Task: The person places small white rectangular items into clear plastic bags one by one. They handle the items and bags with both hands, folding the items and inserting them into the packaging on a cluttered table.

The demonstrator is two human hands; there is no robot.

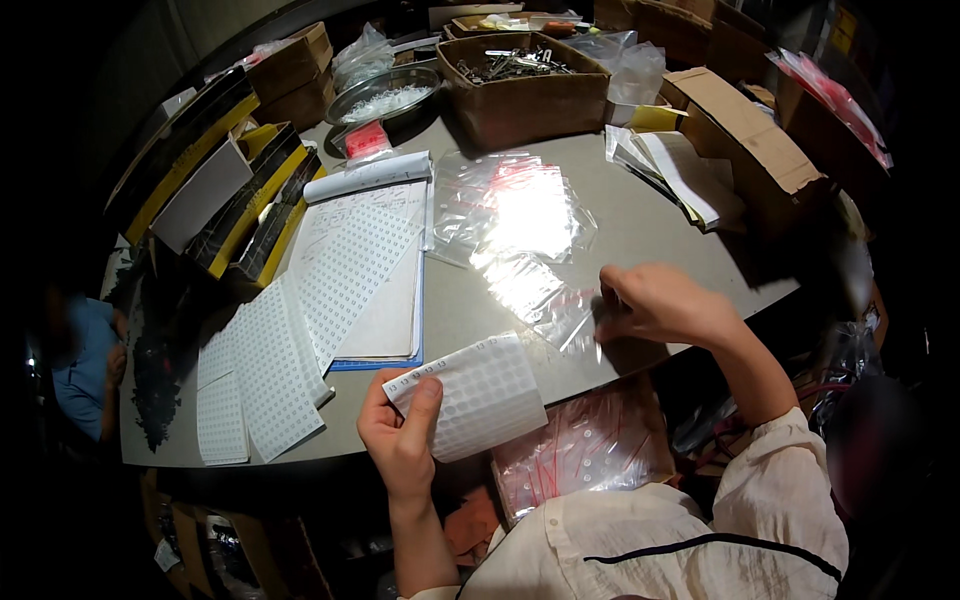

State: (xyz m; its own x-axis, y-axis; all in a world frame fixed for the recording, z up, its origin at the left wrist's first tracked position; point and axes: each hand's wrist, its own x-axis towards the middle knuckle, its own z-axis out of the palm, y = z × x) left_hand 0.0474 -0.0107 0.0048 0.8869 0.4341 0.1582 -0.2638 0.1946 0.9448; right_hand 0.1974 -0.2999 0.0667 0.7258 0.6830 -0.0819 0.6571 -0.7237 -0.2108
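My left hand (pixel 401 430) grips a sheet of round stickers (pixel 478 392) at its left edge, thumb on top. Small printed stickers remain along the upper edge of that sheet, and pale round blanks cover the rest. At the table's near edge my right hand (pixel 660 303) is closed, fingers curled together beside a clear zip bag (pixel 562 318); what its fingertips hold, if anything, I cannot make out. Beyond it lies a spread pile of clear zip bags (pixel 515 215) with red seal lines, partly washed out by glare.
More sticker sheets (pixel 262 365) lie at the left, some over a clipboard pad (pixel 385 335). Below the table edge stands a box of clear bags (pixel 590 450). A carton of metal parts (pixel 530 105) and a bowl (pixel 385 100) stand at the back. Another person (pixel 85 365) is at far left.
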